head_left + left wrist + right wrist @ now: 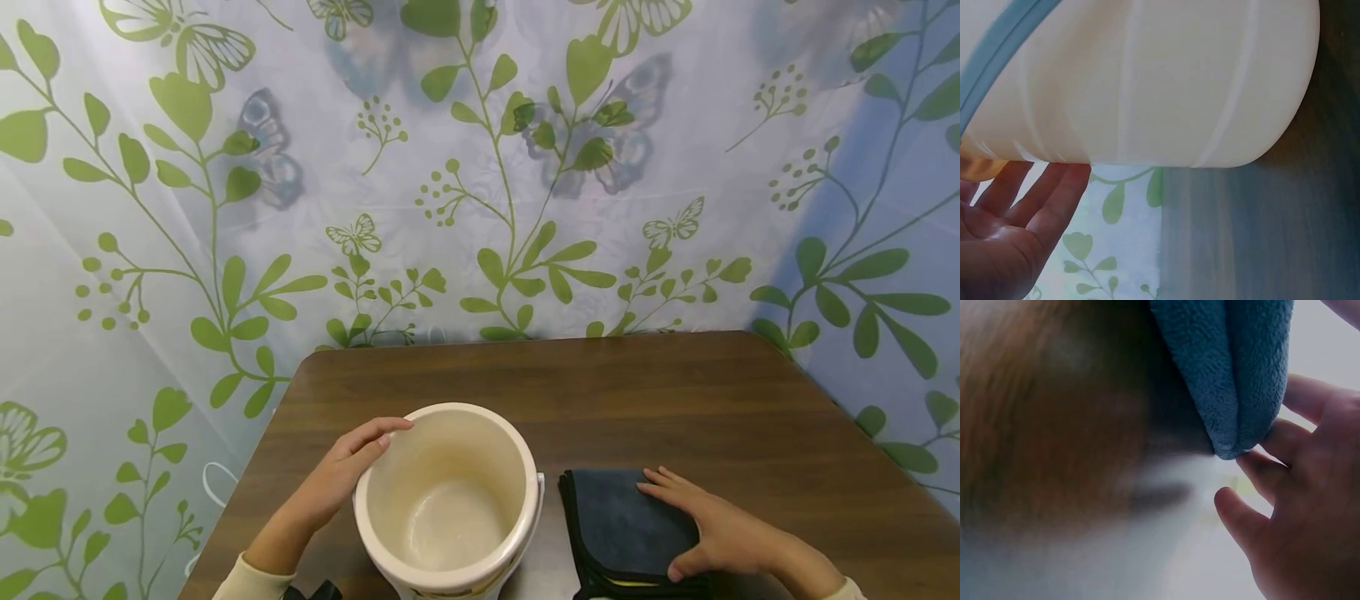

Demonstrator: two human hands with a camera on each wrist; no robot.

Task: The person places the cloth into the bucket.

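Cream bucket (453,492), near left on counter (600,400) (handle (537,500) at its right, I see) | left grip (347,462) wide, touching its rim | blue folded cloth (626,521), just right | right grip (716,527) wide, touching cloth

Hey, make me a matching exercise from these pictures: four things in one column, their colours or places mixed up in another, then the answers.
Things:
1. Bucket
2. Folded cloth
3. Tabletop
4. Left hand

Colours or places:
A. Brown, wood-grained
B. Fingers against the bucket
C. Cream-coloured
D. Dark blue with black edging

Pairs: 1-C, 2-D, 3-A, 4-B
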